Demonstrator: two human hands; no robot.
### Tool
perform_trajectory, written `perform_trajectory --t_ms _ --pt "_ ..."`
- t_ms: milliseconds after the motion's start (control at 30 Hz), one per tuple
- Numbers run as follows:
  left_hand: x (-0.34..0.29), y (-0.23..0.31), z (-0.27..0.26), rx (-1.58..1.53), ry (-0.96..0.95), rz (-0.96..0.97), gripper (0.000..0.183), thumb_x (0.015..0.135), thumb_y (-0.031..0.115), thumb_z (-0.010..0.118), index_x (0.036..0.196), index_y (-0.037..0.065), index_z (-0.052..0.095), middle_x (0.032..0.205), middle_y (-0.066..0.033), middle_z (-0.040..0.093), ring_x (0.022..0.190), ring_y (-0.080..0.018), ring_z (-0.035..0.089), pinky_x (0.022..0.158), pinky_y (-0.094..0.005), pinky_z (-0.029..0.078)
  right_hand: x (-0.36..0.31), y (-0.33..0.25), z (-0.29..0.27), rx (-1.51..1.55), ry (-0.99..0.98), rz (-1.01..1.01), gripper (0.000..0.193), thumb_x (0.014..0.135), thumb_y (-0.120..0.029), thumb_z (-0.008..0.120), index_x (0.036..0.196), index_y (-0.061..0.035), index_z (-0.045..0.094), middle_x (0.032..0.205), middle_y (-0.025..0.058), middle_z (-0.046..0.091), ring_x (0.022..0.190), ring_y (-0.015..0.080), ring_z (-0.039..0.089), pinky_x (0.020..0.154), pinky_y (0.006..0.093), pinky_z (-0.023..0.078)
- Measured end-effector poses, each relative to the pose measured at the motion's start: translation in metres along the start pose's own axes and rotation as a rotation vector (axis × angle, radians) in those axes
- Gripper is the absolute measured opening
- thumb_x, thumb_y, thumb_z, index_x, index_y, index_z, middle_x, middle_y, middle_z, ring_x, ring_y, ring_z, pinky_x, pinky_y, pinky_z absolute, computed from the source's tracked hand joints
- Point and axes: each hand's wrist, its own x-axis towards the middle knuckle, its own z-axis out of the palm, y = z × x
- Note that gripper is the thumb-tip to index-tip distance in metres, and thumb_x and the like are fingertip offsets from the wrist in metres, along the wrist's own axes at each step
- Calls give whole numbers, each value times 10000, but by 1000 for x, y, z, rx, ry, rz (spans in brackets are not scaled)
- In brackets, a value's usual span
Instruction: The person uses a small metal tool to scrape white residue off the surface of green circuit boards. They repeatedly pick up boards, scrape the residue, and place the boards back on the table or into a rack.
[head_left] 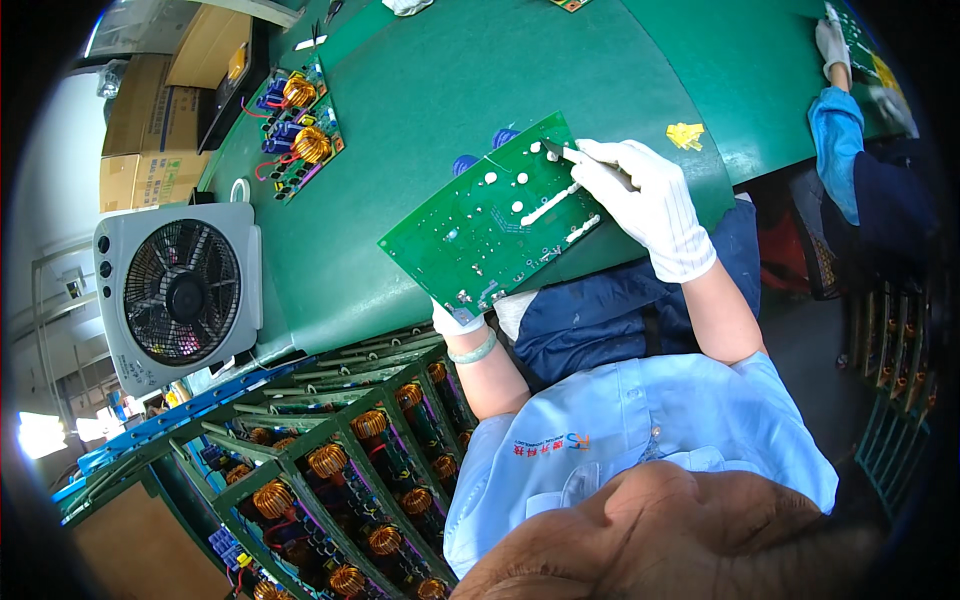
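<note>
A large green circuit board (480, 225) is held tilted above the table, its solder side toward me. Several white blobs and two white strips of paste lie on its right half. My left hand (456, 318), in a white glove, grips the board's lower left corner; its fingers are mostly hidden behind the board. In my gloved right hand (645, 205) is a slim pointed tool with a dark tip (555, 150), pinched like a pen. Its tip is at the board's upper right part, beside a white blob. Blue components (466, 164) show past the board's far edge.
Another board with copper coils (305, 135) lies at the table's left. A grey box fan (180, 290) stands by the left edge. Green racks (340, 440) of boards are at lower left. Yellow scraps (685, 136) lie at right, near a co-worker's gloved hand (832, 45).
</note>
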Motion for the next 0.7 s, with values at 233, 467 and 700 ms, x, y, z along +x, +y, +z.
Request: perform_trajectory --t_ms 233,467,700 --pt "-2 2 1 4 2 11 400 1021 382 487 1272 82 574 1156 -97 656 1003 -235 653 832 -401 562 22 1 -10 242 308 264 243 928 -154 717 1139 -35 719 1041 67 738 867 87 668 740 256 533" --pt "-5 2 3 -7 18 45 392 1021 375 489 1266 81 578 1145 -96 660 993 -231 658 824 -396 565 1 9 0 150 36 154 257 910 -146 728 1142 -38 722 1055 98 725 911 144 683 798 266 532" --pt "-15 9 18 12 15 109 383 1022 367 491 1259 80 582 1134 -94 665 983 -226 662 816 -390 568 -12 54 4 309 17 454 297 960 -144 673 1222 -5 684 1062 52 722 886 84 647 809 240 524"
